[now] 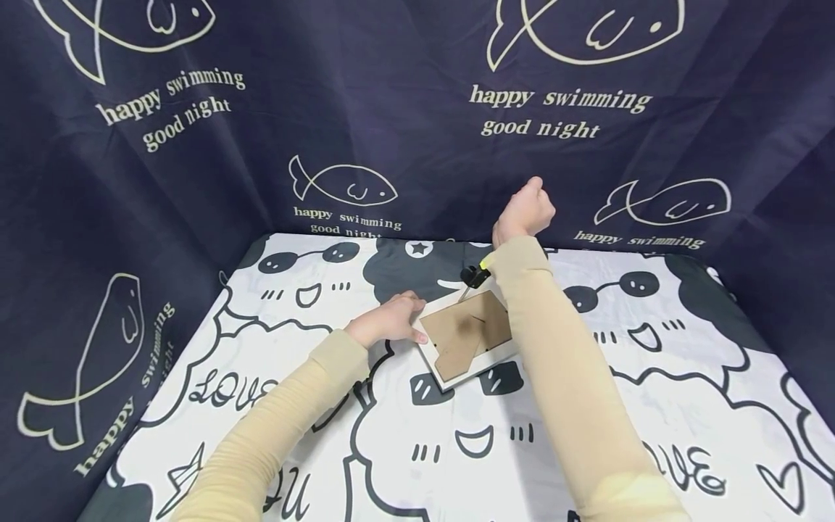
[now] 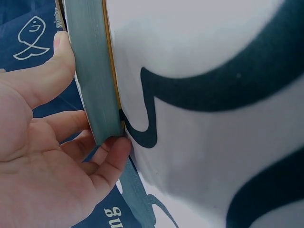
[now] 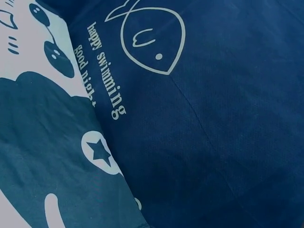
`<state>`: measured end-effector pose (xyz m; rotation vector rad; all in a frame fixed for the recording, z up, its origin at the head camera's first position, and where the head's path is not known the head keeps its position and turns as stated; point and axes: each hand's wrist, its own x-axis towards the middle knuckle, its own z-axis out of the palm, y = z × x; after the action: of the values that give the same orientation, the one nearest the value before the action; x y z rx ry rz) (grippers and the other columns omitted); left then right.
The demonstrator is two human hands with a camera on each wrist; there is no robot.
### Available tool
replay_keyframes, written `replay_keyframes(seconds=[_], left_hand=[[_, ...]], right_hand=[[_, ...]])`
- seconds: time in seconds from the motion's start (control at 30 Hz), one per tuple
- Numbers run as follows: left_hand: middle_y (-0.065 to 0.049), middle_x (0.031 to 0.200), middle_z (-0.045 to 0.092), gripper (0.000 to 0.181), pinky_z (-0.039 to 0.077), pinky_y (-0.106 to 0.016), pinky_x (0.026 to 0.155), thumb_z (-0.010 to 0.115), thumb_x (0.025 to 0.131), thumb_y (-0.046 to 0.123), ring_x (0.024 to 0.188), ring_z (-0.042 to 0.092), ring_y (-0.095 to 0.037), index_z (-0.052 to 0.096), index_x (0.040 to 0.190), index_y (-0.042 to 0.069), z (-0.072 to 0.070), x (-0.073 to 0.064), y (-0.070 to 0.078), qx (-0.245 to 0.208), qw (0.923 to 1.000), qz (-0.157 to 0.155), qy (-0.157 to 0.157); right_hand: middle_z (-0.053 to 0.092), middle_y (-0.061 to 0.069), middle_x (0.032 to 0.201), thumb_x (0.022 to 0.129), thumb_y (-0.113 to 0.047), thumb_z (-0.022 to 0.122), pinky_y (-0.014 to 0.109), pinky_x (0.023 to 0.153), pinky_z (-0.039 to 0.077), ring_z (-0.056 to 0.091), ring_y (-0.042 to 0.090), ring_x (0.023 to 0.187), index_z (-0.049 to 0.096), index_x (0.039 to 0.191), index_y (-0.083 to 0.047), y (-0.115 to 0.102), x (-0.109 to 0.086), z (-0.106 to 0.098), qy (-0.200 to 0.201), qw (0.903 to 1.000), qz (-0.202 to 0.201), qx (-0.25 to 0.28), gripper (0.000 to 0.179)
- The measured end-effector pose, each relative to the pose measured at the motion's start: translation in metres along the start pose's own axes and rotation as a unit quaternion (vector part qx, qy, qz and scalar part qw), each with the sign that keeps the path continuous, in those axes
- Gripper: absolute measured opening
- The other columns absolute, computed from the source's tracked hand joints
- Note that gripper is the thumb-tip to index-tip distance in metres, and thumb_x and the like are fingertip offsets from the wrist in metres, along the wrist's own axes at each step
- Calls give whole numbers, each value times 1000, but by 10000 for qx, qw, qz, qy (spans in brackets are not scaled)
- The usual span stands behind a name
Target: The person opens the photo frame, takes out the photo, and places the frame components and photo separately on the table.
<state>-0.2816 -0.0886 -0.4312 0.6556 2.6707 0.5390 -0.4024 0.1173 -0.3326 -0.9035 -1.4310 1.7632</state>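
A picture frame (image 1: pixel 492 355) with a white rim lies tilted over the patterned cloth, its brown backing (image 1: pixel 453 326) facing up. A brown flap, like a stand leg (image 1: pixel 457 360), lies across that backing. My left hand (image 1: pixel 391 319) grips the frame's left end. In the left wrist view, the left hand (image 2: pixel 57 156) has its thumb along one face and its fingertips under the frame's edge (image 2: pixel 95 71). My right hand (image 1: pixel 525 210) is raised beyond the frame with curled fingers and nothing visible in them. The right sleeve covers the frame's right end.
A black and yellow piece (image 1: pixel 475 275) shows beside the right wrist, a thin rod below it. White cloth (image 1: pixel 293 449) with black cartoon prints covers the table. Dark blue curtains (image 1: pixel 417 109) with fish prints rise behind and at both sides. The right wrist view shows only cloth and curtain (image 3: pixel 213 142).
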Motion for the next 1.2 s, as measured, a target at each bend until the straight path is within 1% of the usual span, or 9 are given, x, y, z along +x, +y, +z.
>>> replay_keyframes(seconds=[0.07,0.2,0.4,0.6,0.8,0.93,1.0,1.1,1.2], left_hand=[[-16,136,45,79,31,-39,109,77,77,32,127,41,-32,42,139,-2,0,0,1,-10,10000,-19,-21],[-16,136,46,80,31,-39,109,77,76,33,127,41,-31,42,139,-2,0,0,2,0,10000,-48,-22],[-16,136,46,79,32,-39,109,77,76,32,127,41,-32,42,139,-2,-2,-1,4,17,10000,-37,-43],[-17,134,47,79,33,-40,108,77,75,32,126,42,-33,43,138,-3,-3,-2,6,41,10000,-36,10],[-17,135,47,80,35,-41,107,78,74,34,126,43,-34,45,138,-2,-2,-2,6,139,9997,-203,81],[-18,135,47,80,35,-43,106,78,73,34,126,43,-35,46,137,-2,-2,-2,10,184,9993,-313,86],[-18,134,48,79,36,-43,106,78,74,34,125,44,-35,46,136,-2,-2,-2,11,232,9990,-370,80],[-18,133,49,78,36,-43,106,78,74,34,124,44,-35,47,136,-1,-2,-2,13,286,9987,-415,57],[-18,130,50,75,37,-43,104,78,74,35,122,46,-35,50,133,-1,-3,-2,15,371,9986,-388,40]], right_hand=[[68,6,74,88,-28,50,29,72,46,61,23,78,51,52,-17,0,1,2,28,9992,-82,-401,38],[71,7,88,90,-30,48,32,79,47,64,26,89,50,54,-19,0,3,4,70,9973,-37,-736,38],[71,7,89,92,-30,48,32,78,47,64,24,87,54,60,-14,0,3,6,101,9969,158,-770,37],[71,6,103,93,-32,45,33,87,46,64,26,99,72,82,-7,-2,5,4,165,9914,28,-1295,39],[70,8,106,94,-32,43,32,88,46,64,25,98,73,90,-6,-3,10,-6,183,9929,316,-1136,40],[72,9,88,92,-27,47,27,72,48,65,19,75,70,76,-7,-1,14,-17,268,9979,477,-345,34],[67,8,67,90,-21,50,26,55,45,59,16,55,63,64,-9,0,16,-22,175,9966,622,518,32],[49,1,45,87,-14,50,23,35,30,41,11,34,47,51,-13,2,18,-32,-149,9776,955,1870,36],[38,-3,40,86,-12,48,22,30,22,30,9,29,41,50,-13,2,20,-45,-640,9562,1242,2571,37]])
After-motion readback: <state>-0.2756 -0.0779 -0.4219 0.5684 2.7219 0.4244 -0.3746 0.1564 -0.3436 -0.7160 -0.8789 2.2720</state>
